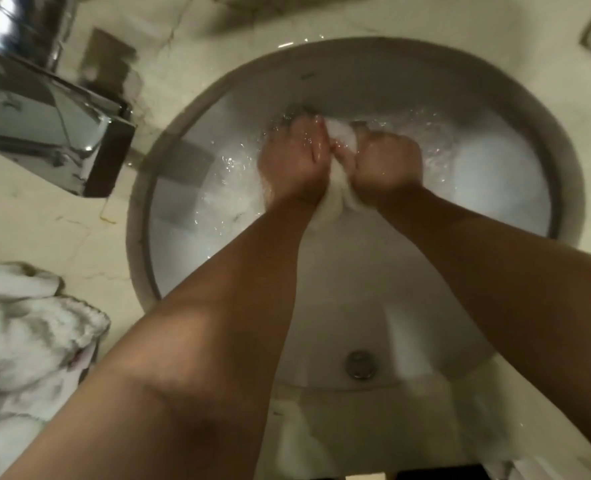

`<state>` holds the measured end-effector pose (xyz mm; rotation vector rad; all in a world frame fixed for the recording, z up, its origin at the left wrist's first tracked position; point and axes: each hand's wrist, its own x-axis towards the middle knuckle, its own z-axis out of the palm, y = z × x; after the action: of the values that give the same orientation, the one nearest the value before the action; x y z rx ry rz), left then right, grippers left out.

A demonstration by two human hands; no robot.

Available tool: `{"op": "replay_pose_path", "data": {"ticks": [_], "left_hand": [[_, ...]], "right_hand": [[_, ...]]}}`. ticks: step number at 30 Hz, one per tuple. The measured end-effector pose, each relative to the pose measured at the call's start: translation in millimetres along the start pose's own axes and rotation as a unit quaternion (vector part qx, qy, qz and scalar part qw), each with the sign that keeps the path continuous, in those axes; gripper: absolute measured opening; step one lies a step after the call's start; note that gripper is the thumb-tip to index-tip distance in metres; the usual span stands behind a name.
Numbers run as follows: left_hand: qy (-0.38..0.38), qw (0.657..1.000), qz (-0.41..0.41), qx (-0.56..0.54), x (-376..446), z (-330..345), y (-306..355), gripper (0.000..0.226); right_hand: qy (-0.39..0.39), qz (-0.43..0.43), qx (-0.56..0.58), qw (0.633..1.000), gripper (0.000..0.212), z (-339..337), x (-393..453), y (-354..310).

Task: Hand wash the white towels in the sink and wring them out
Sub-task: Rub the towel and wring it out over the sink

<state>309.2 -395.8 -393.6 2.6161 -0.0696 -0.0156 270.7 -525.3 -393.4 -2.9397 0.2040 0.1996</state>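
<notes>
A round white sink (561, 161) holds soapy, rippling water. A wet white towel (335, 183) is bunched between my two fists, low in the basin at the water's surface. My left hand (296, 161) grips the towel's left part, and my right hand (387, 161) grips its right part, knuckles nearly touching. More white cloth (495, 174) lies under the water to the right. Most of the gripped towel is hidden by my fingers.
A chrome tap (51, 112) juts over the sink's left rim. A heap of white towels (27, 341) lies on the marble counter (79, 244) at the lower left. The overflow hole (359, 364) shows on the sink's near wall.
</notes>
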Motion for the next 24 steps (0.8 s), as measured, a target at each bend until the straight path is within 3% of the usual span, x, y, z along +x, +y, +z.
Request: {"op": "replay_pose_path", "data": {"ticks": [3,6,9,12,16,19,22,24], "left_hand": [[-0.067,0.996,0.042,-0.041,-7,-8,-8,0.043],[-0.044,0.988,0.039,-0.144,-23,-29,-11,0.041],[-0.056,0.977,0.005,-0.207,-43,-52,-6,0.025],[-0.124,0.955,-0.117,-0.245,-53,-69,-7,0.02],[-0.312,0.932,-0.126,-0.138,-54,-96,-3,0.039],[-0.42,0.9,-0.112,-0.017,-49,-115,2,0.054],[-0.446,0.892,-0.071,0.034,-46,-123,-2,0.047],[-0.445,0.894,-0.042,0.026,-52,-130,-6,0.034]], "right_hand": [[-0.023,0.006,0.075,0.997,0.066,-9,-18,0],[-0.067,-0.018,0.186,0.98,0.07,-23,-35,8],[-0.169,-0.047,0.162,0.971,0.071,-44,-45,13],[-0.247,-0.02,0.14,0.959,0.077,-61,-57,10],[-0.298,0.064,0.229,0.924,0.099,-79,-76,8],[-0.332,0.035,0.234,0.913,0.058,-84,-85,7],[-0.278,0.073,0.29,0.913,0.019,-93,-91,5],[-0.249,0.09,0.302,0.916,0.021,-97,-95,2]]}}
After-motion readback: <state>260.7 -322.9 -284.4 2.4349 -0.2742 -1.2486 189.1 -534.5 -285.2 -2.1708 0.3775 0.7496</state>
